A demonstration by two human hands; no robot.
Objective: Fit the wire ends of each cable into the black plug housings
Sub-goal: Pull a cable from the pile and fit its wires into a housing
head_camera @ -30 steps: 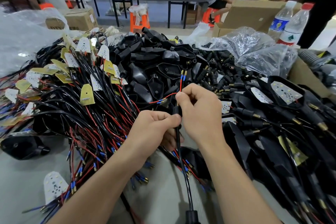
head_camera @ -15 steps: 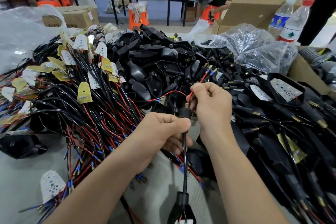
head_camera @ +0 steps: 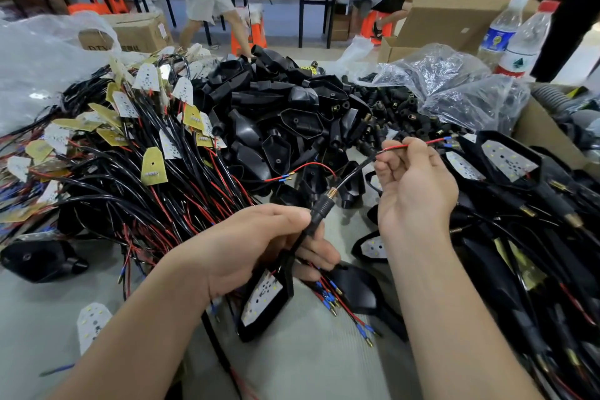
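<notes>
Near the middle of the bench, my left hand pinched the plug and my right hand gripped its wires just beyond, to the right; pulling straight along the plug's axis would, I judged, seat them cleanly.

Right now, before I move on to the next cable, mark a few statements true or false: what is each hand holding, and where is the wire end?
1. The left hand pinches the black plug housing on the cable. True.
2. The right hand is open and holds nothing. False: it pinches the red wire.
3. The red wire's blue-tipped end sits inside the plug housing. False: it sticks out free beyond the right hand.
4. Two water bottles stand at the far right. True.
</notes>
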